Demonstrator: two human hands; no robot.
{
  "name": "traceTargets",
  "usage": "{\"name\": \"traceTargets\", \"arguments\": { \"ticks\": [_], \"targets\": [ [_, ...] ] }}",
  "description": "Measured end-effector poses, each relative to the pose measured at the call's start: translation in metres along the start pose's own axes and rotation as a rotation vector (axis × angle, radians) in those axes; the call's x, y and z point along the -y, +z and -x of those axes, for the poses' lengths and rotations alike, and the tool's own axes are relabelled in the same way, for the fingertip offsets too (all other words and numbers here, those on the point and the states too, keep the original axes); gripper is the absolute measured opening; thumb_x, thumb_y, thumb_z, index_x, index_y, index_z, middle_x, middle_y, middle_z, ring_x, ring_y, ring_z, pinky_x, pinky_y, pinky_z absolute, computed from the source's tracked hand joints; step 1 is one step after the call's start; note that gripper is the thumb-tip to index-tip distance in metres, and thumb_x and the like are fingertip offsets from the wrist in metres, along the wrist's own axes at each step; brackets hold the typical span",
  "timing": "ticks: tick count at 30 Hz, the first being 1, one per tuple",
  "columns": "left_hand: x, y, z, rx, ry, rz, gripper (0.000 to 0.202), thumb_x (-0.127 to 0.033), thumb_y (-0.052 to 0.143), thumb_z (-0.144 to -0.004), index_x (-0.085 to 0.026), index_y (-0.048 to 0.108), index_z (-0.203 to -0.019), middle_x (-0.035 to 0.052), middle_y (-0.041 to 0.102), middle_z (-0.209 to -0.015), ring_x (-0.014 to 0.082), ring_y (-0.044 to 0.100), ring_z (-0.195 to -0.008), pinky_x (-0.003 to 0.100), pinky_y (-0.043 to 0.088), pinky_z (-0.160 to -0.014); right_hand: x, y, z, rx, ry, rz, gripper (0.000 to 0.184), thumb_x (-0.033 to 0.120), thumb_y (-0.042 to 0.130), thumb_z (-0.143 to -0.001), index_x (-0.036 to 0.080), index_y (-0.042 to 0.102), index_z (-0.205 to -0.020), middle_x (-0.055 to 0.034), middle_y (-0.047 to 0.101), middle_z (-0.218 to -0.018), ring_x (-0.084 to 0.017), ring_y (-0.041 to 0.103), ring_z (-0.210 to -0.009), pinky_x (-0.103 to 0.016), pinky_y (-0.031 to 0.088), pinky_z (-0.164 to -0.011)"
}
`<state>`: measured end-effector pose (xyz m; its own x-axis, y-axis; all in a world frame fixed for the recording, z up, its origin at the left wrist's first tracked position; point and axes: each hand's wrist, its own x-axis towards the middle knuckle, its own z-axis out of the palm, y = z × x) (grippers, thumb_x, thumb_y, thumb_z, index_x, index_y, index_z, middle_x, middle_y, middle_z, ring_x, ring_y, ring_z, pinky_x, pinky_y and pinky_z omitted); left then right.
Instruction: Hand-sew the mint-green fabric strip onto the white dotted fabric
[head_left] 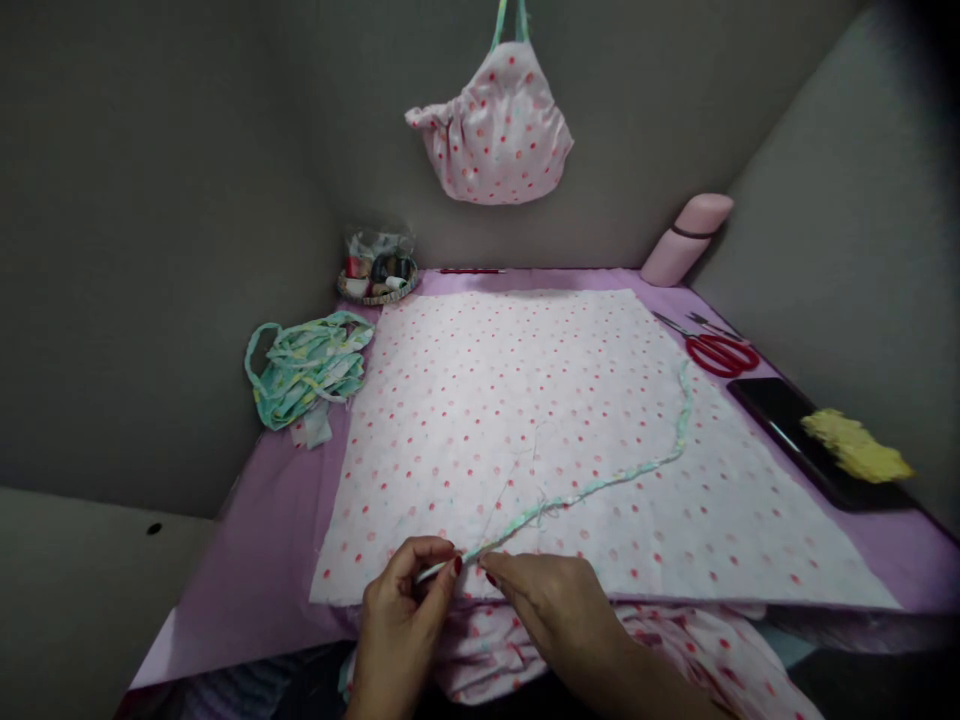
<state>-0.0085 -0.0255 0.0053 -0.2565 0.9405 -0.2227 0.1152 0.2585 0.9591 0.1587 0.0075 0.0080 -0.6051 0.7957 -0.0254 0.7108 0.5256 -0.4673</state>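
Observation:
A narrow mint-green fabric cord point(592, 487) curves across a sheet of white cloth with pink and red dots point(450, 400). Between thumb and forefinger, my left hand point(409, 600) pinches the cord's near end, where a pale tip pokes out to the left. My right hand point(559, 600) lies just right of that end, fingers closed together by the cord; whatever they grip is too small to make out. A loose thread point(510, 475) trails over the cloth above both hands. Bunched dotted cloth point(487, 660) hangs at the table edge below my hands.
Green fabric strips point(307, 365) and a small basket of thread spools point(379, 280) sit at left. Red-handled scissors point(720, 355), a phone point(780, 430) bearing a yellow piece point(855, 445), and a pink bottle point(686, 240) are at right. A dotted cloth pouch point(502, 140) hangs at the back.

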Motion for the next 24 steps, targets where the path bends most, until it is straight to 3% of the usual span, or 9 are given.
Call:
{"name": "traceTargets", "arguments": {
  "ticks": [13, 24],
  "targets": [
    [0.0006, -0.0005, 0.0016, -0.036, 0.074, -0.068, 0.012, -0.030, 0.061, -0.074, -0.019, 0.064, -0.078, 0.0021, 0.071, -0.074, 0.0169, 0.068, -0.069, 0.023, 0.056, -0.061, 0.0010, -0.0022, -0.0015, -0.046, -0.031, 0.002, 0.027, 0.012, 0.045, -0.082, 0.023, 0.065, -0.096, -0.0002, 0.070, -0.067, -0.017, 0.067, -0.058, -0.020, 0.041, -0.047],
    [0.0088, -0.0059, 0.0064, 0.039, 0.276, -0.269, 0.011, -0.022, 0.055, -0.083, -0.022, 0.066, -0.085, 0.0001, 0.071, -0.079, 0.0147, 0.068, -0.073, 0.021, 0.053, -0.068, 0.0007, 0.0012, 0.0015, 0.000, 0.004, 0.018, 0.021, 0.013, 0.045, -0.084, 0.021, 0.064, -0.088, -0.0012, 0.070, -0.068, -0.017, 0.068, -0.061, -0.021, 0.041, -0.050]
  ]
}}
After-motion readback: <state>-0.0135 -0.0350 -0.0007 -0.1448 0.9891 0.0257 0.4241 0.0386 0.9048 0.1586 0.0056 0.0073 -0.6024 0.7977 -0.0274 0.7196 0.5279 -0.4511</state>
